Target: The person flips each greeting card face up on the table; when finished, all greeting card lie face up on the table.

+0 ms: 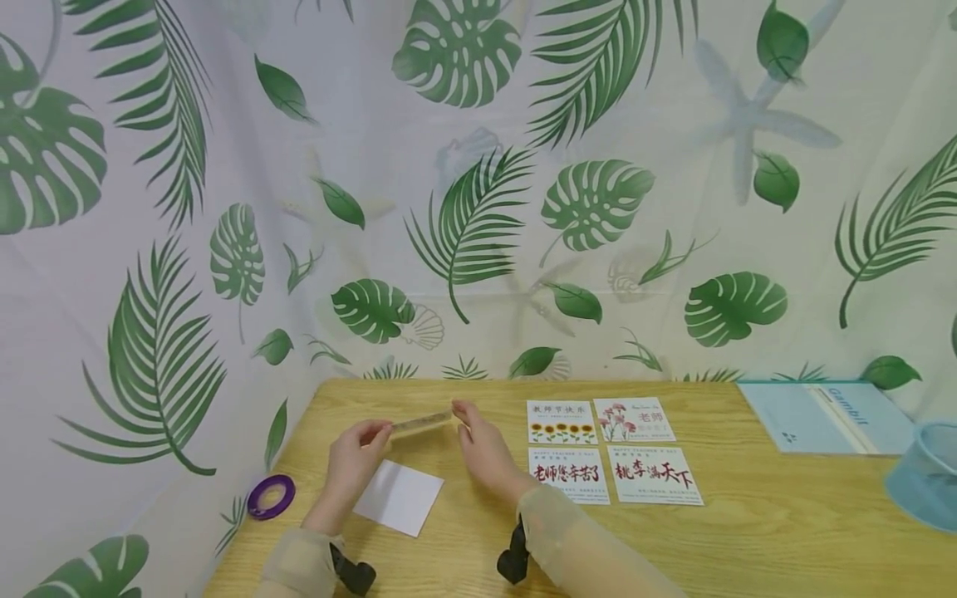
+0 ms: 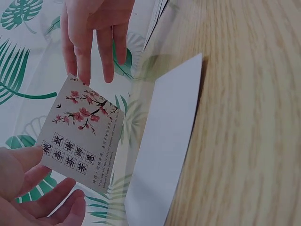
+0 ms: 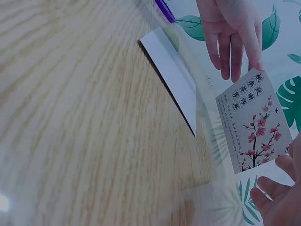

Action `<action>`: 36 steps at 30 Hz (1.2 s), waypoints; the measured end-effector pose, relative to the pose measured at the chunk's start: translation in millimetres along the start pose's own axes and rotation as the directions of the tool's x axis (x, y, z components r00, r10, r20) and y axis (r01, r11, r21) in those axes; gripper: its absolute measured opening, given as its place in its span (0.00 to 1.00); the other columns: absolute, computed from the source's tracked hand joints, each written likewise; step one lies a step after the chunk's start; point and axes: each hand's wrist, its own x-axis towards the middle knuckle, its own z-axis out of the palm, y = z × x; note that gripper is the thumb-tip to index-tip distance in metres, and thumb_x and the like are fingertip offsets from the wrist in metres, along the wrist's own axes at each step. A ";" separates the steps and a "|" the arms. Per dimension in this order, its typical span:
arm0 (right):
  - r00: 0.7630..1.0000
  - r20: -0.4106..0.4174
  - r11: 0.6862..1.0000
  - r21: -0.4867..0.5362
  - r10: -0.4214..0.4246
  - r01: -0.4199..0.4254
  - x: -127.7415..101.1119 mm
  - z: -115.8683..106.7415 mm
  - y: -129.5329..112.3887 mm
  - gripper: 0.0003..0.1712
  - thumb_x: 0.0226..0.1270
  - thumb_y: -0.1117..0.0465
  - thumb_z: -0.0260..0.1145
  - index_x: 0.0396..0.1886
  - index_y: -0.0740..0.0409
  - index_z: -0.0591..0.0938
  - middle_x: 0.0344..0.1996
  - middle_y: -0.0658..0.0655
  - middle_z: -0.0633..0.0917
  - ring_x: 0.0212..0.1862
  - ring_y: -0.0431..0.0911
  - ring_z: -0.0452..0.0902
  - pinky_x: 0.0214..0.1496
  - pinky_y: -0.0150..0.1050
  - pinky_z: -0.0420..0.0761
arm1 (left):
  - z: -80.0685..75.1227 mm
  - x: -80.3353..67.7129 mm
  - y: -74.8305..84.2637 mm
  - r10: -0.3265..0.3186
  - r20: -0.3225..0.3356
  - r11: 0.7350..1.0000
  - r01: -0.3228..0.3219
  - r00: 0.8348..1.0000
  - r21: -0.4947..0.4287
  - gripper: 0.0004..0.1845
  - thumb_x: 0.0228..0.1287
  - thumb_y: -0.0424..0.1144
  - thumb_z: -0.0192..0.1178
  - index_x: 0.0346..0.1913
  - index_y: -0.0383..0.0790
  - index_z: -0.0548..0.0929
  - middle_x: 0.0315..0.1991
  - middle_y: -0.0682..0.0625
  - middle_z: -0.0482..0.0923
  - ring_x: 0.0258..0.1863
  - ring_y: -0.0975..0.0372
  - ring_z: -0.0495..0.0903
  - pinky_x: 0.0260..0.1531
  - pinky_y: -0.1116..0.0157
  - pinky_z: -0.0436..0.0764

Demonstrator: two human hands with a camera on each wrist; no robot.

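Observation:
My left hand (image 1: 355,461) and right hand (image 1: 488,455) hold a greeting card (image 1: 422,423) up between them, seen nearly edge-on in the head view. Its printed face, with pink blossoms on a branch and boxed Chinese characters, shows in the left wrist view (image 2: 82,136) and the right wrist view. Each hand pinches one end of the card near its edge, thumb against the printed side. Below them on the table lies a blank white square stack of cards (image 1: 399,497), close to the left hand.
To the right, several printed cards (image 1: 562,422) lie in two rows on the wooden table (image 1: 463,556). A purple tape roll (image 1: 271,497) sits at the left edge. Farther right are a light blue folder (image 1: 807,428) and a blue translucent container (image 1: 927,477). Leaf-patterned cloth (image 1: 478,332) hangs behind.

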 end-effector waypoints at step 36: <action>0.998 -0.059 0.991 0.137 0.011 -0.003 -7.6 -11.6 8.5 0.35 0.67 0.74 0.55 0.74 0.61 0.62 0.62 0.68 0.76 0.59 0.60 0.78 0.59 0.49 0.81 | 15.2 2.5 12.2 -0.045 -0.029 0.967 0.036 0.999 -0.252 0.10 0.66 0.30 0.62 0.48 0.30 0.83 0.37 0.37 0.84 0.35 0.52 0.87 0.35 0.63 0.88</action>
